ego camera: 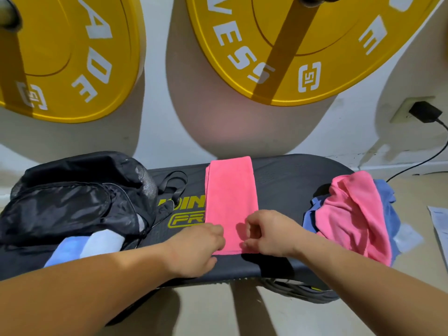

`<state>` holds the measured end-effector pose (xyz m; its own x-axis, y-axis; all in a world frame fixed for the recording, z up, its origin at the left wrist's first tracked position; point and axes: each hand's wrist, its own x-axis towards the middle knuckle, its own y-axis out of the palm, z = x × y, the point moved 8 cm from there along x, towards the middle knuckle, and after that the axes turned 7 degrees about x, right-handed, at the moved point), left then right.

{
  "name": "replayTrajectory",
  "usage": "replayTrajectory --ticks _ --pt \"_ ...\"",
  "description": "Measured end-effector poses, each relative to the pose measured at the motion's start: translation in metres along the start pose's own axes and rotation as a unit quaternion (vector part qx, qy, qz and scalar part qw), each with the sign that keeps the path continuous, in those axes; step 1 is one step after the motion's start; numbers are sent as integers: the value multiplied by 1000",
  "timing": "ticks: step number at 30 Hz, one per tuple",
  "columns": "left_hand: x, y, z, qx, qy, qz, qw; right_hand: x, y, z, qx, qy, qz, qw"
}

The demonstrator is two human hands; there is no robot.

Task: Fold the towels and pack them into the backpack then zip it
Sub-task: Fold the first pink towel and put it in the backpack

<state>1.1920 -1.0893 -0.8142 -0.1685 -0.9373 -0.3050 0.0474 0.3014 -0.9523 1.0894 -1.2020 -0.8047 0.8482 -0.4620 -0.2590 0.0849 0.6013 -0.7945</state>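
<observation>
Fuzzy matt cloth pink towel (231, 202) between left hand (196, 248) and right hand (269, 234), thin glossy crinkled black nylon backpack (72, 204) with mesh panel left of them, matt fine-textured black bench pad (286, 180) underneath, soft matt cloth towel heap (351, 214) right, matt yellow plates (339, 76) beyond.

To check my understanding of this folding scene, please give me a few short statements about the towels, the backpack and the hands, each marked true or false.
1. The folded pink towel lies on the black bench, between the backpack and the pile of loose towels. True.
2. The backpack is to the right of the folded pink towel. False: it is to its left.
3. The left hand and the right hand are both at the towel's near end. True.
4. The pile holds only blue towels. False: a crumpled pink towel lies over a blue towel.
</observation>
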Motion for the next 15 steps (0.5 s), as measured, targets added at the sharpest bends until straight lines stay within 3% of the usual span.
replayTrajectory --ticks 3,7,15 --pt "1 5 0 26 6 -16 1000 2 16 10 -72 -31 16 997" --pt "5 7 4 33 -16 -32 999 0 28 14 -87 -62 3 994" --pt "-10 -3 41 -158 -132 -125 971 -8 30 16 -159 -138 -90 973"
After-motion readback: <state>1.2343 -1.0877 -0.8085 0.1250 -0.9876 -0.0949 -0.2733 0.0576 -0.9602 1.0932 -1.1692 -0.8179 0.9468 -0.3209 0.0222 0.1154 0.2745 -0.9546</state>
